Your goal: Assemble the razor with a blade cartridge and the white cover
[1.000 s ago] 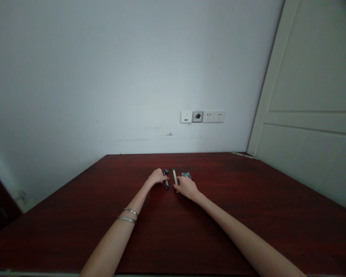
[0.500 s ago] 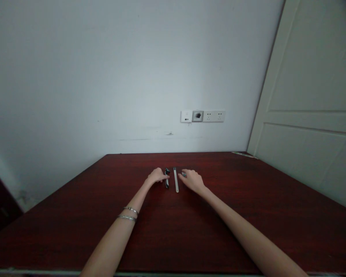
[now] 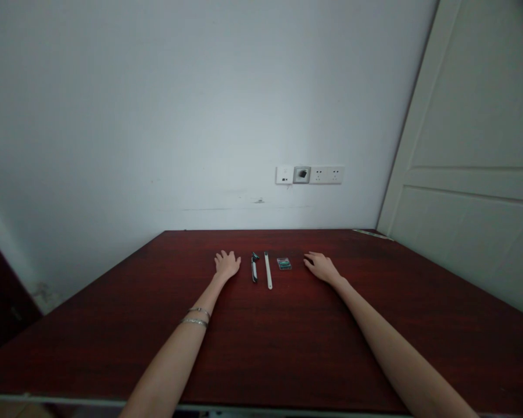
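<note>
My left hand (image 3: pixel 227 265) lies on the table with its fingers spread, just left of a black and white razor (image 3: pixel 254 270), and holds nothing. Right of the razor lies a long, narrow white strip with a dark far end (image 3: pixel 268 273); it looks like a toothbrush or similar stick, but its kind is unclear. A small clear case with something green inside (image 3: pixel 283 263) rests farther right. My right hand (image 3: pixel 322 266) is beyond that case to the right, apart from it, with fingers loosely stretched and nothing in them.
All of it lies on a dark red wooden table (image 3: pixel 244 348). Behind stands a pale wall with a row of sockets (image 3: pixel 318 175). A white door panel (image 3: pixel 475 174) borders the right side, and a thin pale strip (image 3: pixel 372 234) lies at the far right corner.
My left hand has let go of the razor and moved left, fingers spreading. My right hand has drawn away to the right, uncovering the small clear case.
</note>
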Demonstrator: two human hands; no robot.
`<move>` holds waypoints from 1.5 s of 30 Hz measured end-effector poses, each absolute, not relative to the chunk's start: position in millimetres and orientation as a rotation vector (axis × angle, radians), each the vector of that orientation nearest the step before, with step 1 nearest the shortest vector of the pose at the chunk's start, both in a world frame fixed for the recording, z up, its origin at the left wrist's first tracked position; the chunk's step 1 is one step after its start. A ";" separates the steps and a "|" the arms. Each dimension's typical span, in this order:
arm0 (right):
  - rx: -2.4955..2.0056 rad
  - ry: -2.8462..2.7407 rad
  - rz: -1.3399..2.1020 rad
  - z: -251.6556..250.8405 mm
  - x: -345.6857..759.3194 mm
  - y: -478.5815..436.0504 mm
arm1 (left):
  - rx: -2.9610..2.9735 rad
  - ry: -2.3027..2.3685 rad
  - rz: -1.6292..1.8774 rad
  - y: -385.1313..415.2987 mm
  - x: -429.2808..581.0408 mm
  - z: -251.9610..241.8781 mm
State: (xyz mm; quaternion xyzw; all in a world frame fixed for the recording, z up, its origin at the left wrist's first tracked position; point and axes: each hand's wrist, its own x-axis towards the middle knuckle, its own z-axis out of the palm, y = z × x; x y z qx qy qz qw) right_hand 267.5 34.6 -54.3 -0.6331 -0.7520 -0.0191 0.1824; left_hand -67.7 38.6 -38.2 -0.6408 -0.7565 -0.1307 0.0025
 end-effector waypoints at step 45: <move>-1.805 -2.112 -0.071 -57.8 262.0 33.4 | -1.919 -2.457 -0.647 38.9 -65.7 -30.8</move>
